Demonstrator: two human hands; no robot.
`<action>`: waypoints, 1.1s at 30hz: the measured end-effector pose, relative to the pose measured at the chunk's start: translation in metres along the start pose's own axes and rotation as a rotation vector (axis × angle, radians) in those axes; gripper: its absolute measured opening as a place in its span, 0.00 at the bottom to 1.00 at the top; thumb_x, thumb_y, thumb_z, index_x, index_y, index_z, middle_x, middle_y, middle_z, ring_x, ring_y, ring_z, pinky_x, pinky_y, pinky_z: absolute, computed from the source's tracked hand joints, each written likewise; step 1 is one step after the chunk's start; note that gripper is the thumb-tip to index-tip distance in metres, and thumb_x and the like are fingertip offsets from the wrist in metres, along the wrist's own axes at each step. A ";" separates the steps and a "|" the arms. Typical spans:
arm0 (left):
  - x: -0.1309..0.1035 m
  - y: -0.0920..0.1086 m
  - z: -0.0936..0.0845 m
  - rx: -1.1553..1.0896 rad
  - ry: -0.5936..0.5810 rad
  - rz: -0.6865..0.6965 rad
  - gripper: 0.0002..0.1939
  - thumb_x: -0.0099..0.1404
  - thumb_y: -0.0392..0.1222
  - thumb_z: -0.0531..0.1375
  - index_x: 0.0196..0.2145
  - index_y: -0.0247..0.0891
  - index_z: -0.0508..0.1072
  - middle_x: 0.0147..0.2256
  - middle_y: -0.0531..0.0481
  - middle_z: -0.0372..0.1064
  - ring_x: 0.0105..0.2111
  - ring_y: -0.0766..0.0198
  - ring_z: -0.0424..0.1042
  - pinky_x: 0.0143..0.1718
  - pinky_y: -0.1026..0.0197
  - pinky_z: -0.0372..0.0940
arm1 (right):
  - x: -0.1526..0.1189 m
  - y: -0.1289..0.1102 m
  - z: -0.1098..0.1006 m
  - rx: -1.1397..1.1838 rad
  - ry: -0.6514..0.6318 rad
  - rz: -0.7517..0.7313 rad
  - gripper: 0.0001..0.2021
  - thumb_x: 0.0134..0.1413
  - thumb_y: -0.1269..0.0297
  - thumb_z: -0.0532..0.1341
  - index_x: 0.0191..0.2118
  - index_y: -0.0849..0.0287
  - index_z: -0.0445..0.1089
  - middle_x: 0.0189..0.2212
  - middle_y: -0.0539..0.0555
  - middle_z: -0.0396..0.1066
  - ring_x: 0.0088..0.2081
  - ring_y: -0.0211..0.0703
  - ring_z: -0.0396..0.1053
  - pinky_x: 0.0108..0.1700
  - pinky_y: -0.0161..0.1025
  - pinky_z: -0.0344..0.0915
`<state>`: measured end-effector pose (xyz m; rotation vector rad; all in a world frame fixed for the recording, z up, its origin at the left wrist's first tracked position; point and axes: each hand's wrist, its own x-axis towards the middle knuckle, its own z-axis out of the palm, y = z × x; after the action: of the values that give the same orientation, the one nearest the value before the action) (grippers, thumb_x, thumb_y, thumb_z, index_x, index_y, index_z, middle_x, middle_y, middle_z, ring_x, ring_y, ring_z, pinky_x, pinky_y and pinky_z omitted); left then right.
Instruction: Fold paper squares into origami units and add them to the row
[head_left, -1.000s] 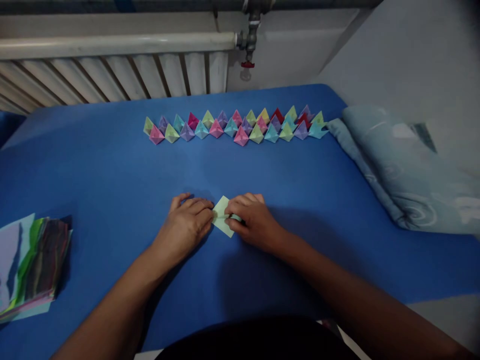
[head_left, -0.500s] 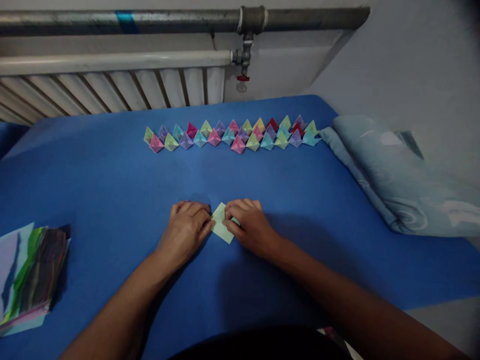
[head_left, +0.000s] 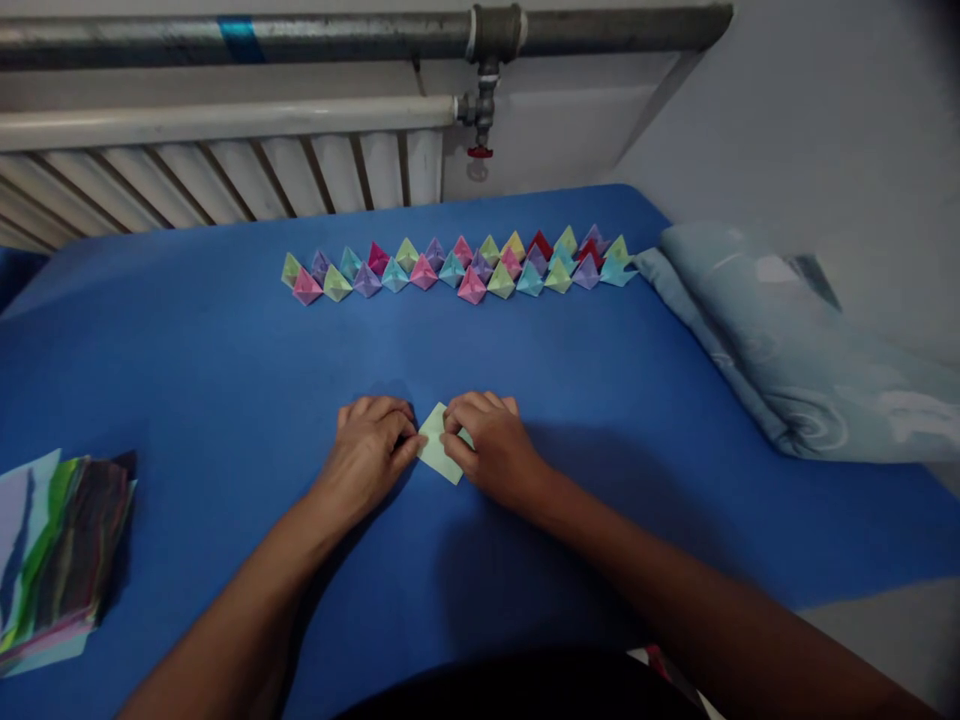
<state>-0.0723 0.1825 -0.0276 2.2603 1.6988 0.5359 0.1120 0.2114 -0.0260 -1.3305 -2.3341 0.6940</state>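
Note:
A small pale green piece of origami paper [head_left: 438, 458] lies between my hands on the blue surface, one corner pointing away from me. My left hand [head_left: 369, 440] is closed, its thumb and forefinger pinching the paper's left corner. On the other side, my right hand [head_left: 489, 440] has its fingers curled over the right part of the paper and covers that edge. Beyond them, rows of folded paper boats [head_left: 472, 285] in pink, green, blue, purple, yellow and red stand close together.
A stack of coloured paper sheets [head_left: 64, 560] lies at the left. At the right, a folded light-blue blanket [head_left: 757, 330] rests against the wall. Behind the blue surface [head_left: 225, 370] stand a white radiator [head_left: 285, 175] and a metal pipe [head_left: 360, 38] with a red-handled valve [head_left: 480, 152].
The whole view has shifted slightly. My fingers have made only a tiny movement at the paper, which both hands still hold.

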 end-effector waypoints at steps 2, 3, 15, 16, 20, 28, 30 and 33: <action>0.001 0.000 0.000 0.003 -0.005 -0.011 0.06 0.64 0.40 0.60 0.30 0.39 0.72 0.41 0.48 0.73 0.44 0.55 0.66 0.47 0.50 0.57 | 0.000 0.000 0.001 -0.007 0.004 0.010 0.02 0.54 0.70 0.59 0.31 0.58 0.65 0.36 0.52 0.71 0.39 0.43 0.64 0.42 0.41 0.49; 0.001 0.001 0.000 0.006 -0.005 -0.016 0.06 0.64 0.40 0.60 0.30 0.39 0.72 0.41 0.48 0.73 0.44 0.55 0.66 0.46 0.50 0.57 | 0.000 0.000 0.001 -0.009 0.005 0.015 0.02 0.54 0.70 0.59 0.31 0.58 0.65 0.35 0.52 0.71 0.39 0.43 0.64 0.42 0.41 0.49; 0.002 -0.005 0.001 0.018 0.003 -0.008 0.04 0.64 0.42 0.60 0.34 0.42 0.74 0.38 0.50 0.71 0.41 0.56 0.64 0.44 0.52 0.55 | -0.001 -0.002 0.000 -0.013 -0.018 -0.008 0.08 0.56 0.71 0.58 0.37 0.54 0.72 0.40 0.52 0.71 0.41 0.44 0.63 0.43 0.43 0.48; 0.002 -0.005 0.001 0.017 0.001 0.005 0.04 0.64 0.42 0.60 0.35 0.44 0.75 0.38 0.50 0.70 0.41 0.57 0.64 0.44 0.52 0.54 | 0.000 -0.002 0.000 -0.018 -0.022 -0.007 0.08 0.56 0.71 0.58 0.37 0.54 0.73 0.40 0.52 0.71 0.41 0.44 0.63 0.44 0.43 0.48; 0.002 -0.008 0.001 0.007 -0.019 0.069 0.07 0.65 0.40 0.58 0.38 0.49 0.77 0.38 0.51 0.69 0.41 0.57 0.63 0.44 0.51 0.54 | 0.001 -0.001 0.001 -0.039 -0.019 -0.001 0.06 0.57 0.70 0.59 0.38 0.55 0.73 0.39 0.53 0.72 0.42 0.44 0.63 0.44 0.43 0.48; -0.001 -0.015 -0.002 0.019 -0.027 0.129 0.12 0.66 0.38 0.57 0.42 0.54 0.77 0.39 0.51 0.69 0.42 0.57 0.63 0.44 0.51 0.54 | 0.000 0.004 0.003 -0.070 0.028 -0.028 0.08 0.58 0.64 0.61 0.44 0.54 0.74 0.40 0.53 0.73 0.42 0.44 0.64 0.43 0.43 0.48; -0.002 -0.016 -0.002 0.014 -0.023 0.124 0.13 0.66 0.38 0.58 0.42 0.54 0.77 0.39 0.51 0.70 0.42 0.57 0.63 0.44 0.51 0.54 | -0.001 0.007 0.003 -0.084 0.039 -0.033 0.11 0.59 0.63 0.61 0.46 0.53 0.73 0.40 0.53 0.72 0.42 0.45 0.64 0.43 0.43 0.48; -0.004 -0.018 -0.004 0.012 -0.026 0.122 0.13 0.65 0.38 0.57 0.42 0.54 0.77 0.40 0.51 0.70 0.42 0.57 0.63 0.45 0.51 0.55 | -0.002 0.011 0.003 -0.111 0.055 -0.035 0.12 0.59 0.61 0.61 0.48 0.51 0.74 0.41 0.54 0.72 0.42 0.45 0.63 0.43 0.44 0.48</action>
<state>-0.0902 0.1835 -0.0322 2.3802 1.5637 0.5203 0.1189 0.2140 -0.0349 -1.3345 -2.3759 0.5181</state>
